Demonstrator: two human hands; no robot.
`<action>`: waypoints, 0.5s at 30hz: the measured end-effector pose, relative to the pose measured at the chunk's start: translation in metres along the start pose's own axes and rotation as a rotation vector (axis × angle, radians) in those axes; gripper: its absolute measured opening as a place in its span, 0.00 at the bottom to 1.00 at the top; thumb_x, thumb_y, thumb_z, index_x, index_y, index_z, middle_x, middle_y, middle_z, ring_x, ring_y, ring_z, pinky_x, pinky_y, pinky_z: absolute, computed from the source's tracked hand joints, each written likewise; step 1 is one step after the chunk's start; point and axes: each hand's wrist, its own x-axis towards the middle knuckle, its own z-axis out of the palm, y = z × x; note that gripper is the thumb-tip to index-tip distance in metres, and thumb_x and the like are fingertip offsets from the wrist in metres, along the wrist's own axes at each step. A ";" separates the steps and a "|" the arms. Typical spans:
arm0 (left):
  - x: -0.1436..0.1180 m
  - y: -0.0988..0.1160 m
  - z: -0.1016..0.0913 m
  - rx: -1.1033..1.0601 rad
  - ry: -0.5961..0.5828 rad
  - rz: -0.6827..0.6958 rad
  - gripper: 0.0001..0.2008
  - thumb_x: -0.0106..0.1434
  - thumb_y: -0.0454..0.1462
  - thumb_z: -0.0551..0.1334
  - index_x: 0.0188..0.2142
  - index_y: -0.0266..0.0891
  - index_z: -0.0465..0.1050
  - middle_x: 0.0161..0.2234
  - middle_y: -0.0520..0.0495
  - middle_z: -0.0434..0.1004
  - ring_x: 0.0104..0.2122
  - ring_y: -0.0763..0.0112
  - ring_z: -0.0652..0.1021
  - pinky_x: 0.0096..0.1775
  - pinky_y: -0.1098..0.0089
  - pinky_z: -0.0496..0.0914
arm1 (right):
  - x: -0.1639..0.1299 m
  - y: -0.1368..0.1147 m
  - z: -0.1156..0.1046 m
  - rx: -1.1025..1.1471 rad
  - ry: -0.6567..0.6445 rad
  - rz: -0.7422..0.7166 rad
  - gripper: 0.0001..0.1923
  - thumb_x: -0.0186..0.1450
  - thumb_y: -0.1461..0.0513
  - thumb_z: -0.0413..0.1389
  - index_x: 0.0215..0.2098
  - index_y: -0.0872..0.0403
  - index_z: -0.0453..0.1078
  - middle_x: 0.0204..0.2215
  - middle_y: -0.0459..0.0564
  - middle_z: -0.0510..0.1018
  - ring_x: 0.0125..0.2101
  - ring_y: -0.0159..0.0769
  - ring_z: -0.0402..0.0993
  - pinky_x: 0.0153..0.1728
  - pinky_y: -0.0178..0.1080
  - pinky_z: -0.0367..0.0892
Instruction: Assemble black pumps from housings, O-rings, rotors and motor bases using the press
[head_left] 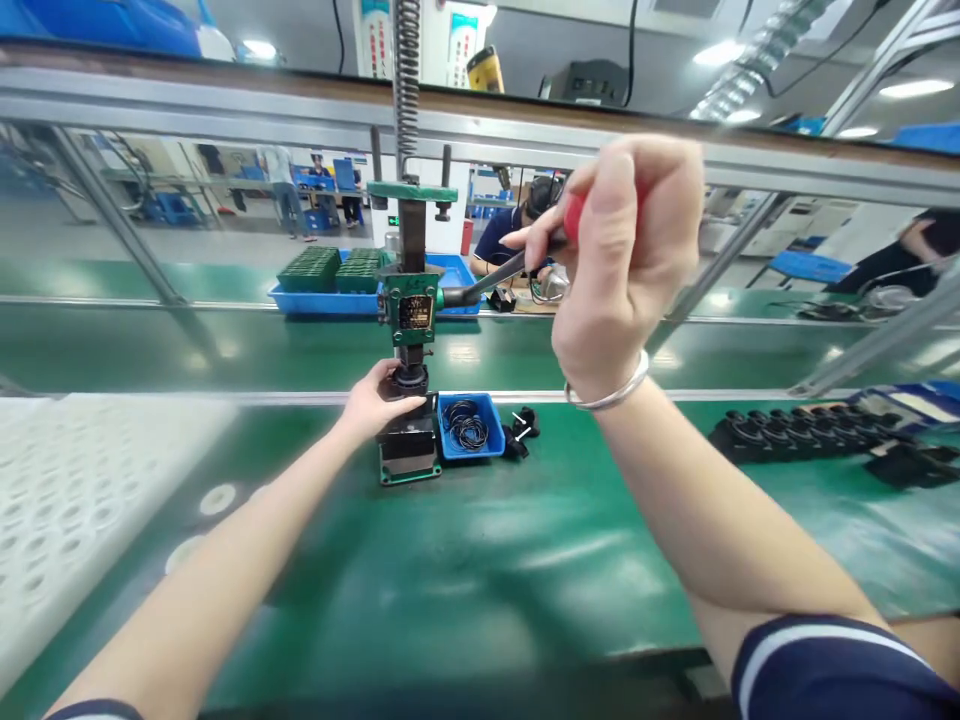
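Note:
A green hand press [411,310] stands on the green bench, its base [409,455] near the middle. My right hand [626,260] is raised and closed around the red knob of the press lever [480,285], which slants up to the right. My left hand [379,400] reaches to the press base and holds a small black round part [411,378] under the ram. Just right of the base sits a small blue tray [491,440] with black rings.
A few black parts [521,430] lie beside the blue tray. A row of black parts [802,430] lies at right. A white perforated tray [67,500] is at left. Beyond a conveyor belt, a blue bin [307,300] holds green trays. Other people work in the background.

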 end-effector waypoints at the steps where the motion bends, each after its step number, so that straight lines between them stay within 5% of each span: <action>1: 0.000 0.000 0.000 -0.005 -0.001 0.006 0.33 0.46 0.47 0.75 0.50 0.44 0.67 0.48 0.44 0.79 0.48 0.55 0.80 0.55 0.52 0.70 | 0.000 -0.001 0.001 -0.008 -0.007 -0.002 0.09 0.73 0.53 0.47 0.40 0.46 0.65 0.35 0.44 0.67 0.23 0.27 0.65 0.31 0.39 0.77; 6: -0.001 -0.001 0.002 -0.011 -0.010 0.018 0.34 0.47 0.48 0.74 0.51 0.43 0.67 0.50 0.43 0.78 0.47 0.56 0.80 0.54 0.53 0.71 | -0.008 -0.004 0.003 -0.013 0.205 -0.025 0.08 0.73 0.55 0.46 0.39 0.44 0.65 0.35 0.44 0.63 0.24 0.28 0.66 0.34 0.43 0.77; 11: -0.002 -0.001 0.001 0.001 0.000 0.020 0.35 0.46 0.47 0.75 0.52 0.43 0.67 0.50 0.43 0.78 0.48 0.55 0.80 0.55 0.53 0.70 | -0.001 0.005 0.008 0.081 0.061 -0.080 0.09 0.72 0.54 0.49 0.39 0.47 0.67 0.31 0.42 0.64 0.21 0.25 0.66 0.26 0.38 0.75; 15: -0.002 0.001 0.001 -0.006 -0.004 0.035 0.34 0.47 0.47 0.74 0.52 0.43 0.67 0.49 0.44 0.78 0.48 0.56 0.80 0.55 0.55 0.70 | -0.009 0.000 0.010 0.078 0.252 -0.106 0.08 0.72 0.55 0.50 0.39 0.46 0.70 0.32 0.42 0.64 0.21 0.24 0.66 0.28 0.38 0.74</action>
